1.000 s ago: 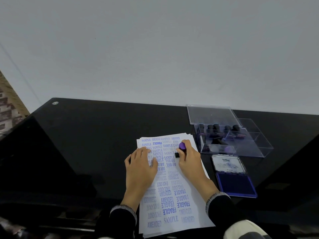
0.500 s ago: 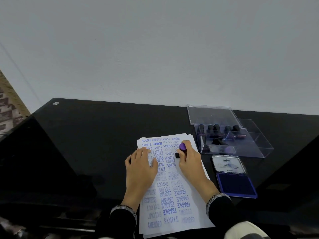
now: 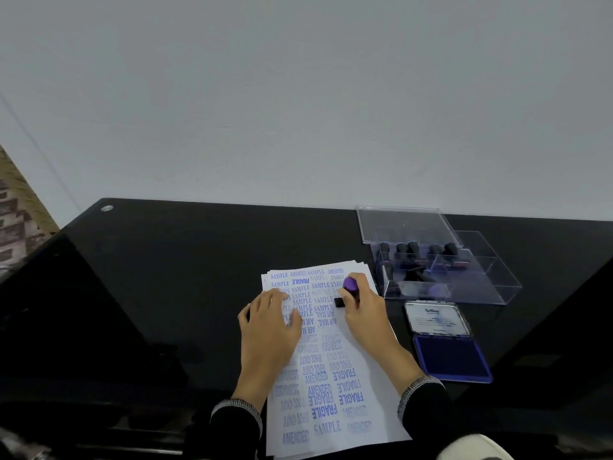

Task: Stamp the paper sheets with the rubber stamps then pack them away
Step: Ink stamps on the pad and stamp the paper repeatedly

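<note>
Here, pressed upright on the far part of a stack of white paper sheets [image 3: 335, 360] covered in blue stamped words, near the front edge of the glossy black worktop [image 3: 166, 277]: a small purple-handled rubber stamp [image 3: 349, 290], gripped round its handle by the curled right hand [image 3: 363, 313]. Left hand [image 3: 268, 327] flat, fingers straight, pinning the sheets. Probably light and rigid, best taken by the handle; paper thin, floppy, likely to slide on the gloss. Beside the right edge of the sheets, an open blue ink pad [image 3: 451, 356] and a clear plastic box [image 3: 464, 280] of dark-handled stamps [image 3: 414, 250], lid propped behind. Nothing blocking the reach.
</note>
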A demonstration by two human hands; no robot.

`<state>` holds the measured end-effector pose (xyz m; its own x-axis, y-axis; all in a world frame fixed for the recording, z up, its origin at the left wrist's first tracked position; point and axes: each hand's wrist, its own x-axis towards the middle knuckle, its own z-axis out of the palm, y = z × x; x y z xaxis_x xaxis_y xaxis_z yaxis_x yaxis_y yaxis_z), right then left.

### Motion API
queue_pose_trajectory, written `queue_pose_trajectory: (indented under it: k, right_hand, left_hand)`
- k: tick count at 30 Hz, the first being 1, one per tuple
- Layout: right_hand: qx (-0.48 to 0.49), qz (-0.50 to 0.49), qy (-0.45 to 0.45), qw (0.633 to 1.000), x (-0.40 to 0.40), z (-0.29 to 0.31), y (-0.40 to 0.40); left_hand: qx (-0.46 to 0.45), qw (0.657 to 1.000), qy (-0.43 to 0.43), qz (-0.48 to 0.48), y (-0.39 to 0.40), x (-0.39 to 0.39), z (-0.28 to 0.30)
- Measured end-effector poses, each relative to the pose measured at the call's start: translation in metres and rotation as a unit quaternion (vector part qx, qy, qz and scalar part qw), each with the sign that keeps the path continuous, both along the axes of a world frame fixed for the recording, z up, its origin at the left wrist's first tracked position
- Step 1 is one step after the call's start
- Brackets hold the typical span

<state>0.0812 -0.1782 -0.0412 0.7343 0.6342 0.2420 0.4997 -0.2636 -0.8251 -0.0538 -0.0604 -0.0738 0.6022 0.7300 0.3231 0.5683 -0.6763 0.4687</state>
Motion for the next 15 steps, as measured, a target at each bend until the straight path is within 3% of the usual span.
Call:
queue_pose_trajectory:
  k: [5, 10, 15]
  right_hand:
    - [0.130, -0.089, 0.153, 0.976, 0.003, -0.001, -0.011]
    - [0.273, -0.155, 0.277, 0.908, 0.009, 0.004, -0.029]
    - [0.350, -0.186, 0.384, 0.834, 0.011, 0.013, -0.039]
  left_hand:
    - [0.000, 1.000, 0.003, -0.001, 0.001, 0.001, -0.001]
    - [-0.002, 1.000, 0.000, -0.002, 0.001, 0.001, -0.002]
    - [-0.005, 1.000, 0.001, -0.002, 0.001, 0.000, -0.001]
